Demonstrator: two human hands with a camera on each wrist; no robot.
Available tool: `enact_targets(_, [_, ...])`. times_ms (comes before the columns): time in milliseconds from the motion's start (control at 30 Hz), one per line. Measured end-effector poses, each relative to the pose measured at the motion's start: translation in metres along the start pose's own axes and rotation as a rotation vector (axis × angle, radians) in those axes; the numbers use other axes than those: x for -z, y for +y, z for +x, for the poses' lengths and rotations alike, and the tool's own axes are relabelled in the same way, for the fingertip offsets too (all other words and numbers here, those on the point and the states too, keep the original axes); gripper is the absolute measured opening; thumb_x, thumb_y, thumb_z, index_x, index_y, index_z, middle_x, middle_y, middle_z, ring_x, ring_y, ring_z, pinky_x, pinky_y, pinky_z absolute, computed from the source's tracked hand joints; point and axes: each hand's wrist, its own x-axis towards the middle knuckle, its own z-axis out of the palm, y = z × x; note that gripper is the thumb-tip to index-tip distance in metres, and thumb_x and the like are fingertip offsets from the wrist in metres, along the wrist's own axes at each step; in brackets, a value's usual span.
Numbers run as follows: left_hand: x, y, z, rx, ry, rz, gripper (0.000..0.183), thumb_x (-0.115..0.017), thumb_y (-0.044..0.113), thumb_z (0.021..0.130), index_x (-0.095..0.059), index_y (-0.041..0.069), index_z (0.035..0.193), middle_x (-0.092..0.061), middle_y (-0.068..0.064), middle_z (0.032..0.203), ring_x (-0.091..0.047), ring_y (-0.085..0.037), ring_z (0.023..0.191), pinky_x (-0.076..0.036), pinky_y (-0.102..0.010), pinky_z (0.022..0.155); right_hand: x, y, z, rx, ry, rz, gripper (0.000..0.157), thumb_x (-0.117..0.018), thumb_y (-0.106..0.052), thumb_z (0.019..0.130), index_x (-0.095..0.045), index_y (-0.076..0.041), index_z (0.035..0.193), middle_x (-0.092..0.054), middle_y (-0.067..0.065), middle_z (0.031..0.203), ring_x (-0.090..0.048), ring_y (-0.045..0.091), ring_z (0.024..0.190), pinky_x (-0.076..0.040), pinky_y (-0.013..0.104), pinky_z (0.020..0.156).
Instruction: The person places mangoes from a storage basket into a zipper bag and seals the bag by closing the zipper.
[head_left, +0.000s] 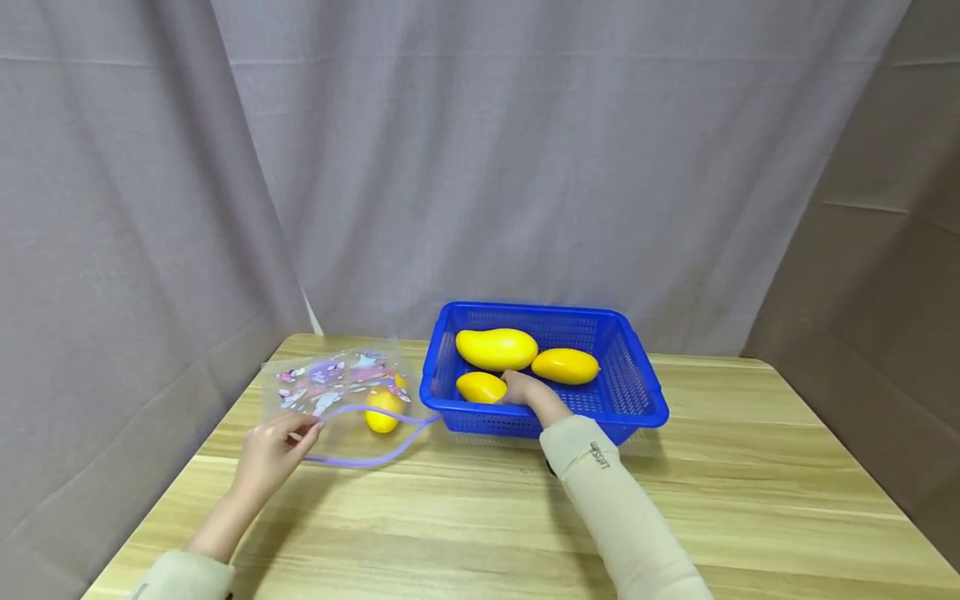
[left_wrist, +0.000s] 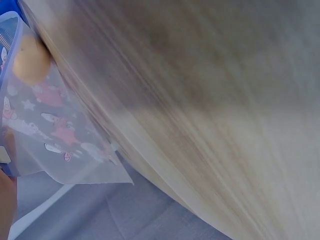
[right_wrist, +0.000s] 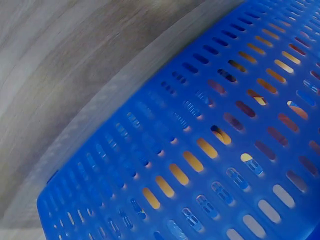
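A clear zip bag [head_left: 292, 402] with pink and white cartoon prints and a purple edge lies on the left of the table. My left hand [head_left: 273, 450] pinches its purple edge, and the mouth gapes open. Inside the bag is a yellow mango [head_left: 381, 417], which also shows through the plastic in the left wrist view. My right hand [head_left: 528, 393] reaches over the front wall of a blue basket [head_left: 543, 311] and grips the right end of a small yellow mango [head_left: 477, 387]; its fingertips are partly hidden. Behind it lie a larger mango [head_left: 497, 348] and another mango [head_left: 566, 367].
The wooden table [head_left: 480, 525] extends in front of the basket and to its right. Grey curtains [head_left: 555, 167] hang behind and on both sides. The basket's slotted wall [right_wrist: 165, 150] fills much of the right wrist view.
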Motion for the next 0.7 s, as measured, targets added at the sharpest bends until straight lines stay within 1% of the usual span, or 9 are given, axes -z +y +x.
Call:
enact_targets(67, [0.0,0.0,0.0,0.002,0.001,-0.002,0.012,-0.076,-0.004,0.066,-0.071,0.003,0.074,-0.068,-0.003,0.065,-0.06,-0.01,0.054,-0.05,-0.012,0.049,0.004,-0.01,-0.011,-0.022,-0.001,0.026,0.068,-0.071,-0.029,0.083,-0.041,-0.001,0.137,-0.05,0.016,0.136,-0.047,0.032,0.126,-0.037,0.049,0.108])
enact_targets(100, [0.0,0.0,0.0,0.001,0.002,-0.003,0.012,-0.076,-0.004,0.066,-0.07,0.003,0.074,-0.068,-0.003,0.064,-0.06,-0.01,0.054,-0.05,-0.012,0.049,0.005,-0.01,-0.014,0.011,0.016,0.017,0.067,-0.071,-0.032,0.083,-0.043,0.0,0.135,-0.053,0.016,0.133,-0.05,0.03,0.122,-0.041,0.045,0.105])
enact_targets(200, [-0.001,0.0,0.0,-0.005,0.004,-0.006,0.012,-0.076,-0.004,0.066,-0.07,0.002,0.074,-0.067,-0.003,0.064,-0.06,-0.011,0.053,-0.05,-0.013,0.048,0.016,-0.033,-0.046,0.012,0.037,-0.001,0.064,-0.07,-0.031,0.083,-0.045,0.001,0.133,-0.054,0.017,0.131,-0.052,0.029,0.121,-0.042,0.043,0.104])
enact_targets(233, [-0.001,0.0,0.0,-0.007,0.005,-0.007,0.012,-0.076,-0.005,0.066,-0.07,0.002,0.074,-0.067,-0.003,0.064,-0.06,-0.011,0.053,-0.05,-0.013,0.048,0.018,-0.036,-0.048,-0.001,0.037,0.013,0.063,-0.071,-0.03,0.082,-0.046,0.001,0.132,-0.054,0.017,0.13,-0.053,0.03,0.119,-0.043,0.043,0.102])
enact_targets(300, [-0.001,0.0,0.0,-0.008,0.005,-0.005,0.012,-0.076,-0.004,0.066,-0.07,0.002,0.074,-0.068,-0.004,0.064,-0.06,-0.011,0.054,-0.05,-0.014,0.048,0.023,-0.047,-0.063,0.008,0.06,0.0,0.061,-0.071,-0.028,0.083,-0.048,0.003,0.13,-0.055,0.019,0.129,-0.054,0.03,0.117,-0.045,0.043,0.101])
enact_targets(333, [-0.001,-0.001,0.0,-0.008,0.004,-0.004,0.012,-0.076,-0.004,0.066,-0.07,0.002,0.074,-0.068,-0.004,0.065,-0.06,-0.012,0.054,-0.05,-0.014,0.048,0.027,-0.058,-0.076,-0.021,0.061,0.002,0.06,-0.07,-0.023,0.083,-0.047,0.003,0.131,-0.054,0.02,0.131,-0.052,0.033,0.12,-0.042,0.046,0.104])
enact_targets(467, [-0.001,-0.002,-0.001,-0.005,0.0,0.003,0.011,-0.077,-0.003,0.066,-0.07,0.003,0.074,-0.068,-0.004,0.065,-0.061,-0.011,0.054,-0.051,-0.014,0.049,0.029,-0.064,-0.088,0.013,0.1,-0.045,0.056,-0.069,-0.022,0.083,-0.049,0.005,0.128,-0.056,0.021,0.128,-0.055,0.033,0.115,-0.045,0.045,0.1])
enact_targets(533, [-0.001,-0.002,-0.002,-0.003,-0.001,0.003,0.012,-0.077,-0.003,0.066,-0.07,0.003,0.074,-0.068,-0.004,0.065,-0.061,-0.011,0.054,-0.05,-0.013,0.049,0.03,-0.064,-0.09,0.028,0.114,-0.058,0.056,-0.069,-0.023,0.083,-0.049,0.006,0.128,-0.056,0.021,0.127,-0.055,0.033,0.114,-0.046,0.044,0.098])
enact_targets(700, [0.0,-0.003,-0.002,-0.001,-0.005,0.002,0.012,-0.077,-0.002,0.066,-0.07,0.002,0.075,-0.068,-0.005,0.066,-0.061,-0.011,0.055,-0.05,-0.013,0.049,0.031,-0.062,-0.092,0.035,0.143,-0.05,0.06,-0.069,-0.024,0.083,-0.048,0.005,0.131,-0.054,0.021,0.13,-0.054,0.033,0.117,-0.045,0.045,0.1])
